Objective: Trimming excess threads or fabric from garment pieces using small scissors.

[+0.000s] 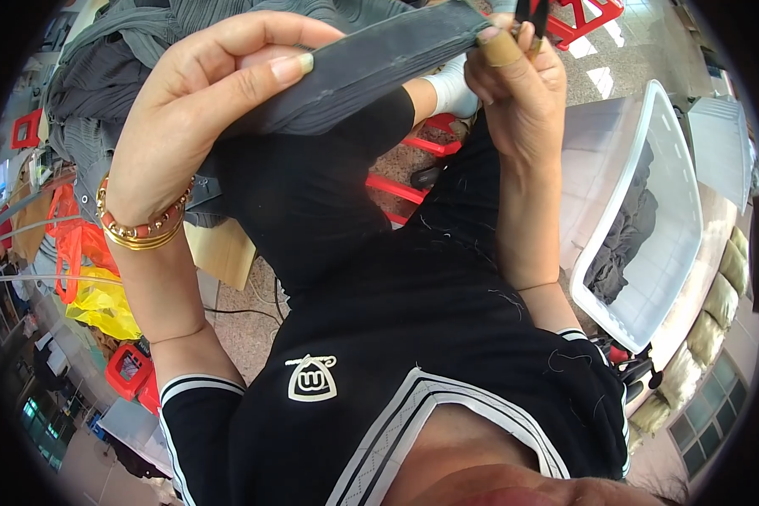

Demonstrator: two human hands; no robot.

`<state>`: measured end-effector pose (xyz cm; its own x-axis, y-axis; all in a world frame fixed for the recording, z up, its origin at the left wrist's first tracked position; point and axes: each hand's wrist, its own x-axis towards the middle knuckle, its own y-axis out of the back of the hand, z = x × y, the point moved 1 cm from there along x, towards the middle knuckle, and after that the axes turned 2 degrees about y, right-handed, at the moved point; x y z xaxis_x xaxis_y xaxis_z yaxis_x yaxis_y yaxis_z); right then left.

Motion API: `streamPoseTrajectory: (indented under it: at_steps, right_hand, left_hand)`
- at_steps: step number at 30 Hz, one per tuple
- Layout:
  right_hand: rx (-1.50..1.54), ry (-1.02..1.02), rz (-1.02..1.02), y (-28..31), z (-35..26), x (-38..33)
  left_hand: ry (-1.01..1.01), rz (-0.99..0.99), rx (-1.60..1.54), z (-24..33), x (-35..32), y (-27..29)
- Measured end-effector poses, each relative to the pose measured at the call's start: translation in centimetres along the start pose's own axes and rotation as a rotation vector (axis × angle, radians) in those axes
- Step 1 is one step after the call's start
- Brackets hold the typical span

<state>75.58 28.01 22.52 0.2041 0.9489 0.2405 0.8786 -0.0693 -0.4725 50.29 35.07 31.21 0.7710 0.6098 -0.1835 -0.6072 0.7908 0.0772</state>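
A dark grey strip of pleated fabric (371,63) is stretched between my hands at the top of the view. My left hand (219,93) pinches its near-left part between thumb and fingers. At the far right end, my right hand (519,84) grips the fabric's corner, its thumb wrapped in tan tape. A black two-pronged tool (533,15), which looks like thread snips, sticks up from the same hand; its upper end is cut off by the frame edge. Part of the fabric hangs down behind my left hand.
More grey pleated fabric (84,110) is heaped at the far left. A white plastic bin (641,312) holding dark cloth stands at the right. Red stools (129,371) stand around. Red and yellow plastic bags (101,304) hang at the left. A cable (244,312) crosses the floor.
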Motion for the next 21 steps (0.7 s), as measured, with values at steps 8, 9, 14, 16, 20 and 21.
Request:
streamPoseTrajectory:
  at_steps: [8, 9, 14, 16, 20, 21]
  right_hand:
    - [0.036, -0.003, 0.139, -0.4, -1.9, 0.3]
    - [0.565, 0.116, -0.120, 0.8, 0.5, 1.4]
    - [1.210, 0.160, -0.305, 3.2, 2.5, 1.6]
    - [1.228, 0.142, -0.290, 2.8, 1.4, 1.1]
    - [0.127, 0.085, 0.057, 4.3, -1.7, 0.1]
    - [0.106, 0.078, 0.092, 4.9, -1.9, -0.2]
  left_hand:
    - [0.087, -0.040, 0.038, 0.8, -1.1, 0.2]
    - [0.088, -0.048, 0.037, 0.7, -1.0, 0.2]
    - [0.121, -0.018, 0.008, 0.2, -1.1, 0.2]
    - [0.117, 0.003, 0.044, 0.0, -1.6, 0.4]
    - [0.065, -0.007, 0.130, -0.1, -1.4, 0.6]
    - [0.063, -0.012, 0.129, -0.3, -1.3, 0.6]
